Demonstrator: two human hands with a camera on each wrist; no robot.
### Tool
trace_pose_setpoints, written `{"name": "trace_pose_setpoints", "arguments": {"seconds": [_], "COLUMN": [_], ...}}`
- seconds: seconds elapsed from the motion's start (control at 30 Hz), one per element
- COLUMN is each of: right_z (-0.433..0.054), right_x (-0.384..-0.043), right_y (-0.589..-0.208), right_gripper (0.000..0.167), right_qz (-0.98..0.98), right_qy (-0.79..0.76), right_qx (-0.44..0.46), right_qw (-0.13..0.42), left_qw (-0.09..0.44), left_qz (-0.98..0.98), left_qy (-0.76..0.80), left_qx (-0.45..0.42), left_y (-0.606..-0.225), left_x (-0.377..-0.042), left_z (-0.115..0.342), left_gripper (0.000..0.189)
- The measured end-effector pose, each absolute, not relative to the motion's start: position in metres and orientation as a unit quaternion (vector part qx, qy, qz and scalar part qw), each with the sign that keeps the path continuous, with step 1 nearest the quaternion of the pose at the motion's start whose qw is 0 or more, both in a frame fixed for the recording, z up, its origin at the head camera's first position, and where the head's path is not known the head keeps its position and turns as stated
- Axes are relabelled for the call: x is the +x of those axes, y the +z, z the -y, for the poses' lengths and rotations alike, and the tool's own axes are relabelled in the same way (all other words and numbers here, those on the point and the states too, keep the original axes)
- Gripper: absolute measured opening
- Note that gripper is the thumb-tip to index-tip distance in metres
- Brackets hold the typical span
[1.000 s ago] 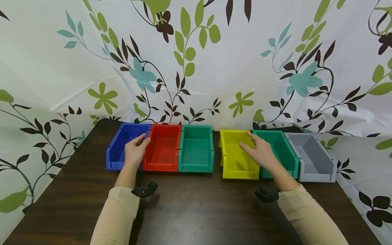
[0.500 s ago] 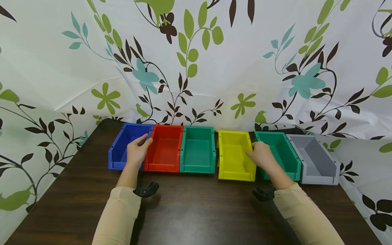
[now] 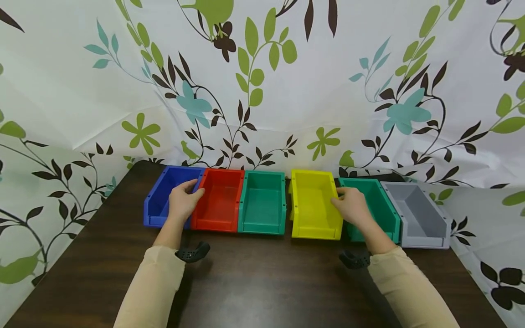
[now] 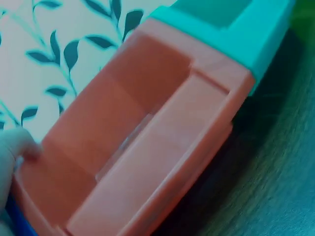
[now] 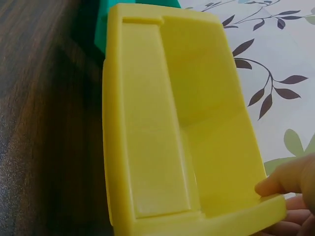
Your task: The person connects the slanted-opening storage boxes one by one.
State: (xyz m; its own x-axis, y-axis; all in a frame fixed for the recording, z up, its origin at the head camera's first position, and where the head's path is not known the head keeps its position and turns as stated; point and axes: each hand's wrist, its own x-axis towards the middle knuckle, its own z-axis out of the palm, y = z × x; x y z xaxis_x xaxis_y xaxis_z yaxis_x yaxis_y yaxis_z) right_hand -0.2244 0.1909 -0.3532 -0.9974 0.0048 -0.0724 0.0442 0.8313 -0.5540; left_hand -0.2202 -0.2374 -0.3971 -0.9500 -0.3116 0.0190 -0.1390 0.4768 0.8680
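Observation:
My right hand (image 3: 352,206) pinches the right wall of a yellow plastic bin (image 3: 313,205), thumb inside and fingers outside, as the right wrist view shows. Between blue bin (image 3: 157,207) and red bin (image 3: 219,200), my left hand (image 3: 182,202) holds the side walls where they meet. Its thumb laps over the red rim; the other fingers lie on the blue side, partly hidden. Right of red sits a green bin (image 3: 262,202), with a narrow gap between it and the yellow one. A second green bin (image 3: 371,200), partly behind my right hand, stands beside a grey bin (image 3: 420,214).
The bins stand in a row along the back of a dark wood table (image 3: 246,282). Close behind hangs a white cloth (image 3: 295,91) printed with leaves and flowers. Black wrist cameras (image 3: 193,252) sit at both cuffs.
My right hand has closed from spread fingers above the yellow bin onto its right wall. The yellow bin has shifted slightly left and back. My left hand has stayed at the red bin.

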Motion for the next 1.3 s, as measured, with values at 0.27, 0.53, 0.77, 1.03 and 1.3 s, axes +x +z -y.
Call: {"name": "trace_pose_setpoints", "arguments": {"seconds": [0.27, 0.53, 0.77, 1.03, 1.3], "right_z": [-0.19, -0.19, -0.19, -0.187, -0.18], "right_x": [-0.224, -0.226, -0.23, -0.235, -0.235], "right_y": [-0.349, -0.341, -0.339, -0.338, -0.333], "right_gripper": [0.049, 0.049, 0.05, 0.048, 0.047], "right_qz": [-0.95, -0.94, -0.937, -0.94, -0.954], "right_qy": [-0.313, -0.342, -0.349, -0.341, -0.298], "right_qx": [0.01, 0.009, 0.01, 0.011, -0.021], "right_qw": [0.014, 0.0, 0.019, 0.03, 0.005], "left_qw": [0.16, 0.032, -0.01, -0.003, -0.001], "left_qz": [0.933, 0.896, 0.857, 0.846, 0.841], "left_qy": [-0.322, -0.442, -0.513, -0.531, -0.538], "left_qx": [0.027, 0.022, 0.054, 0.054, 0.051], "left_y": [-0.381, -0.377, -0.39, -0.396, -0.398], "left_x": [-0.218, -0.223, -0.227, -0.227, -0.227], "left_z": [0.19, 0.151, 0.141, 0.142, 0.143], "left_gripper": [0.055, 0.059, 0.056, 0.058, 0.058]}}
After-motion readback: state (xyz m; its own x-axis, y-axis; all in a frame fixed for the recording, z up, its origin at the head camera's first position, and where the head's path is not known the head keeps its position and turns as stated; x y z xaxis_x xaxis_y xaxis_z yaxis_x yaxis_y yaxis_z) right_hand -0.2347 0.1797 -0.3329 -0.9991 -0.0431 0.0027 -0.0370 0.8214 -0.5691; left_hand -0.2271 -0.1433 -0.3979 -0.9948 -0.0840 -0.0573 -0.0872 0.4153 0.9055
